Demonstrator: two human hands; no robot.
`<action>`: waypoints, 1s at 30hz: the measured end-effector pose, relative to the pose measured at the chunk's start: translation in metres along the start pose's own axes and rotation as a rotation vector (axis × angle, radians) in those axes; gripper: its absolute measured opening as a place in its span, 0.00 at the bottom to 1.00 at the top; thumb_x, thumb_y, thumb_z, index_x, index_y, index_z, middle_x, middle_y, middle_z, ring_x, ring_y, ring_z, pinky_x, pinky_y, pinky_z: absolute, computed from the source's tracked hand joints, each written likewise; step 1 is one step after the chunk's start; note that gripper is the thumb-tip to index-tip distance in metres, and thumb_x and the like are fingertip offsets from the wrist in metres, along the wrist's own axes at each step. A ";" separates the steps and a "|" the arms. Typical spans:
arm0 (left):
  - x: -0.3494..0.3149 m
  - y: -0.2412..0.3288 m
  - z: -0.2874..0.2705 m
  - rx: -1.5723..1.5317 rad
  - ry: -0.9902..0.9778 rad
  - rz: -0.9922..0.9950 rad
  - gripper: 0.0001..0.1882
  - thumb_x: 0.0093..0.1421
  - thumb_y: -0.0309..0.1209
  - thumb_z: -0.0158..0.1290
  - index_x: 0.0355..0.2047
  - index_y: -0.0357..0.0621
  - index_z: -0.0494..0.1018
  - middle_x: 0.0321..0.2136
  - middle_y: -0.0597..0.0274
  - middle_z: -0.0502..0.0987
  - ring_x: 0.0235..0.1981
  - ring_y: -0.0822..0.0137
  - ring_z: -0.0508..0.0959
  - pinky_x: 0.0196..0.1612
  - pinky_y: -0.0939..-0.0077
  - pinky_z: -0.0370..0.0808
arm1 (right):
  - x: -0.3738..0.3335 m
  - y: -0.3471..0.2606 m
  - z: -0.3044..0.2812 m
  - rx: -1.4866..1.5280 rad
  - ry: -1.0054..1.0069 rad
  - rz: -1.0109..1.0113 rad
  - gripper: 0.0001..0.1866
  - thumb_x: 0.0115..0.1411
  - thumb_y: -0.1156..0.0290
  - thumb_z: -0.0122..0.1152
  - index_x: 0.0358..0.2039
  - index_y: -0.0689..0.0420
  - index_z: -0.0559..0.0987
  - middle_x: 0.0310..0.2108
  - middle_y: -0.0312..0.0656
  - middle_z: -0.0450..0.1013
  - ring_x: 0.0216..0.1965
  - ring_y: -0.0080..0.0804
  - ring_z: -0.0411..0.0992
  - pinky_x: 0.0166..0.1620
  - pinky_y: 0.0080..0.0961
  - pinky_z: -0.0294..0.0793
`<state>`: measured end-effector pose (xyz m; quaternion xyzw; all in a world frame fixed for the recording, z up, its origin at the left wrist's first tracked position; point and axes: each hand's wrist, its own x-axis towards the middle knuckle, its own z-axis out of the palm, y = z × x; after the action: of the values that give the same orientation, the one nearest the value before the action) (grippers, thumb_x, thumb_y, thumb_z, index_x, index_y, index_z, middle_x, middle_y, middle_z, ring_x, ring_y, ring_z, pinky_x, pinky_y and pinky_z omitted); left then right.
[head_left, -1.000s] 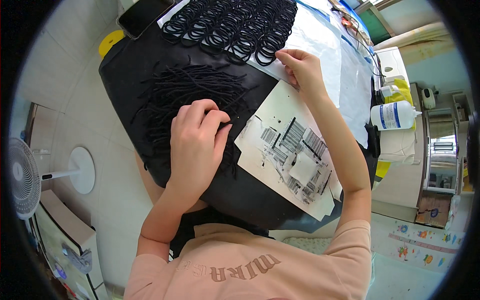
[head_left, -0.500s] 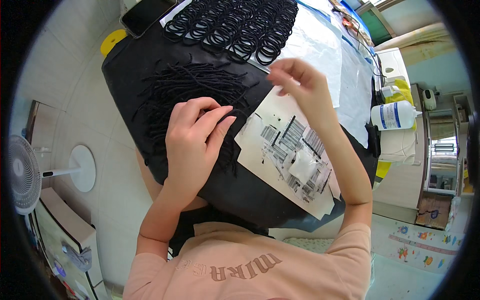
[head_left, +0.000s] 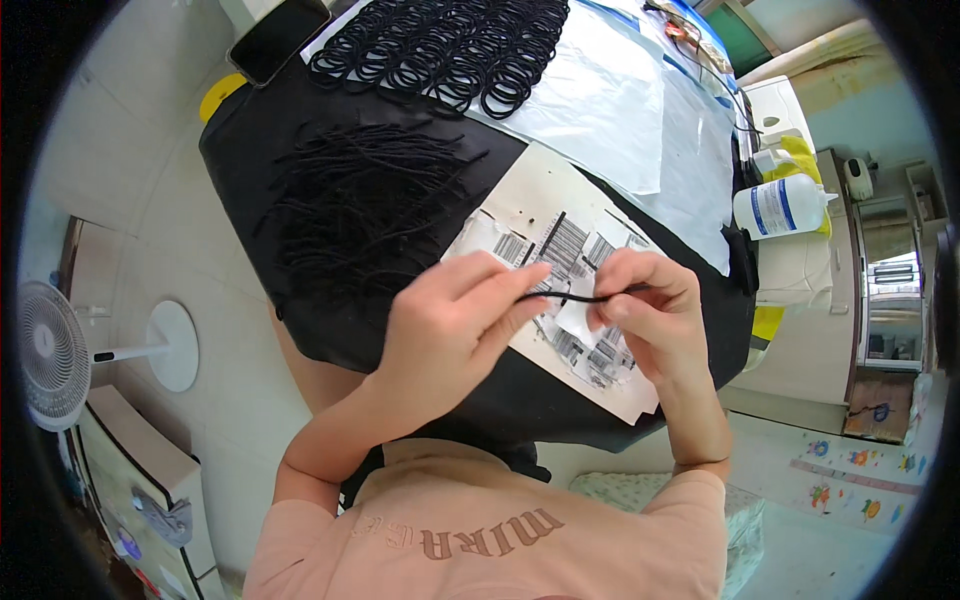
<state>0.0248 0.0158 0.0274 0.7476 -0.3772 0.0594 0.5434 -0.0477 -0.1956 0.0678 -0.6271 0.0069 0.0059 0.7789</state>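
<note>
A short black cord (head_left: pixel 572 297) stretches between my two hands, above a cardboard sheet (head_left: pixel 548 180) covered with stuck-on barcode labels. My left hand (head_left: pixel 455 320) pinches one end between thumb and index finger. Thumb and fingers of my right hand (head_left: pixel 655 305) close on the other end. On the black table cover to the left lies a loose pile of similar black cords (head_left: pixel 365 200). Rows of black cord rings (head_left: pixel 440 50) cover the far side of the table. A small white patch on the cardboard is partly hidden behind the cord.
White plastic sheeting (head_left: pixel 600 110) spreads over the far right of the table. A white squeeze bottle (head_left: pixel 782 207) lies at the right. A phone (head_left: pixel 278 40) rests at the far left corner beside a yellow round object (head_left: pixel 220 97). A fan (head_left: pixel 50 340) stands on the left.
My left hand has moved right and nearer, away from the cord pile. My right hand has come down from near the rings and now grips the other end of the cord.
</note>
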 end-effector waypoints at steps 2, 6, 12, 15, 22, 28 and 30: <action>-0.004 0.008 0.010 -0.105 -0.080 -0.063 0.18 0.56 0.22 0.61 0.48 0.41 0.79 0.25 0.59 0.74 0.23 0.67 0.74 0.27 0.75 0.71 | -0.008 0.007 -0.015 0.194 -0.031 -0.008 0.06 0.60 0.82 0.61 0.38 0.67 0.80 0.37 0.43 0.74 0.37 0.28 0.76 0.38 0.22 0.78; -0.013 0.012 0.023 -0.376 -0.127 -0.092 0.18 0.60 0.21 0.57 0.51 0.41 0.77 0.22 0.58 0.76 0.21 0.71 0.75 0.26 0.79 0.73 | -0.016 0.011 -0.028 0.306 0.145 -0.203 0.09 0.61 0.72 0.63 0.38 0.66 0.81 0.36 0.46 0.73 0.34 0.29 0.75 0.34 0.21 0.80; -0.014 0.008 0.011 -1.028 -0.604 -0.190 0.08 0.63 0.20 0.54 0.42 0.33 0.78 0.29 0.55 0.82 0.27 0.69 0.82 0.28 0.81 0.77 | -0.031 0.010 -0.039 0.287 0.161 -0.035 0.07 0.59 0.75 0.65 0.37 0.63 0.79 0.30 0.45 0.75 0.27 0.25 0.75 0.29 0.16 0.79; -0.016 0.013 0.012 -1.160 -0.538 -0.377 0.03 0.61 0.17 0.54 0.35 0.32 0.77 0.35 0.47 0.83 0.31 0.65 0.84 0.29 0.81 0.78 | -0.037 0.010 -0.041 0.143 0.219 0.132 0.06 0.57 0.80 0.65 0.35 0.63 0.79 0.28 0.45 0.78 0.24 0.24 0.76 0.27 0.16 0.79; -0.016 0.001 0.021 -0.804 -0.288 -0.561 0.07 0.58 0.16 0.57 0.35 0.36 0.80 0.31 0.54 0.83 0.30 0.70 0.82 0.32 0.84 0.77 | -0.043 0.014 -0.031 -0.174 0.307 0.238 0.08 0.54 0.84 0.67 0.36 0.66 0.80 0.29 0.45 0.80 0.26 0.25 0.79 0.29 0.18 0.81; -0.023 -0.001 0.040 -0.413 -0.109 -0.257 0.09 0.56 0.18 0.60 0.38 0.37 0.82 0.31 0.59 0.83 0.30 0.73 0.81 0.35 0.82 0.78 | -0.042 0.017 -0.029 -0.208 0.278 0.326 0.09 0.55 0.83 0.67 0.37 0.67 0.80 0.31 0.42 0.79 0.30 0.24 0.79 0.33 0.19 0.81; -0.028 0.001 0.041 -0.316 -0.111 -0.241 0.10 0.56 0.18 0.61 0.39 0.38 0.82 0.31 0.60 0.83 0.30 0.74 0.81 0.36 0.82 0.78 | -0.042 0.016 -0.028 -0.257 0.261 0.349 0.08 0.57 0.82 0.65 0.38 0.67 0.81 0.32 0.40 0.79 0.30 0.21 0.77 0.35 0.18 0.80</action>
<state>-0.0095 -0.0055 -0.0025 0.6951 -0.3188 -0.1072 0.6354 -0.0901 -0.2193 0.0467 -0.7056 0.2148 0.0601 0.6726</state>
